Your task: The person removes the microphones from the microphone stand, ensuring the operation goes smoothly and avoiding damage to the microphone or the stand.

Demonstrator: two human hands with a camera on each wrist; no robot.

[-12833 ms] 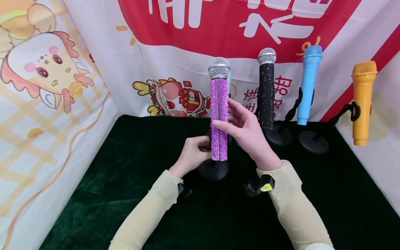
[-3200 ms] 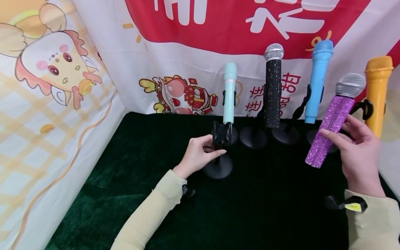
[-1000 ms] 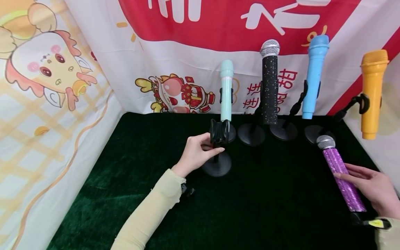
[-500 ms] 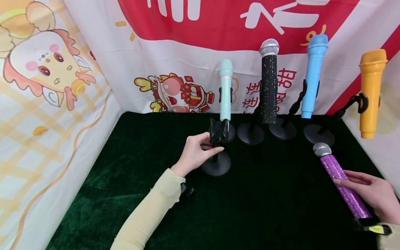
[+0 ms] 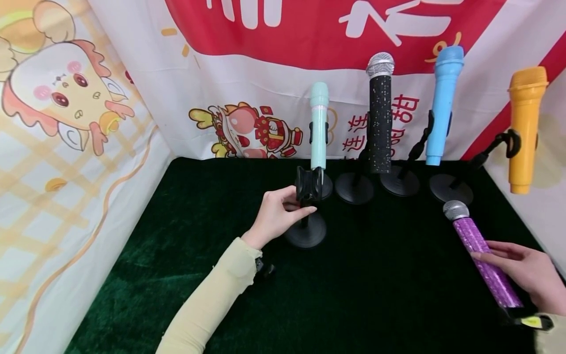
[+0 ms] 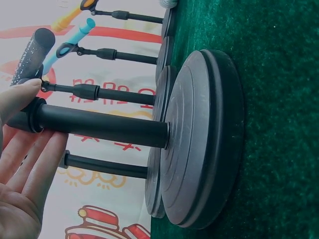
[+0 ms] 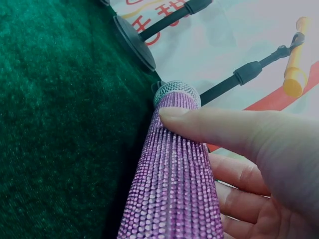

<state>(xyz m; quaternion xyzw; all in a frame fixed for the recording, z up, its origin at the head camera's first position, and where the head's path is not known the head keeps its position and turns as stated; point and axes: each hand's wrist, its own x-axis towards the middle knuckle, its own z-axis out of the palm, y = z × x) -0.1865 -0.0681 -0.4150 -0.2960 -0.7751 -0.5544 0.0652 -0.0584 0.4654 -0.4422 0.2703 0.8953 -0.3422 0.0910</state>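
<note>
My left hand (image 5: 274, 216) grips the upper post of a black microphone stand (image 5: 308, 236), thumb on one side and fingers on the other. The stand's round base sits on the green cloth and its clip holds nothing. In the left wrist view the post (image 6: 104, 124) runs from my fingers to the base. At the right, my right hand (image 5: 530, 270) holds a purple rhinestone microphone (image 5: 486, 260) with a silver mesh head, low over the cloth and slanted. In the right wrist view my thumb (image 7: 199, 124) presses on the sparkling purple handle (image 7: 172, 184).
Behind, a row of stands carries a mint microphone (image 5: 319, 128), a black speckled one (image 5: 380, 123), a light blue one (image 5: 444, 108) and an orange one (image 5: 525, 132). Green velvet cloth (image 5: 199, 275) covers the table. Printed fabric (image 5: 252, 78) hangs behind and at the sides.
The purple microphone has come out of the stand's clip, gone right in my right hand, and been lowered near the cloth. My left hand stays on the stand. Little moves in the last half second.
</note>
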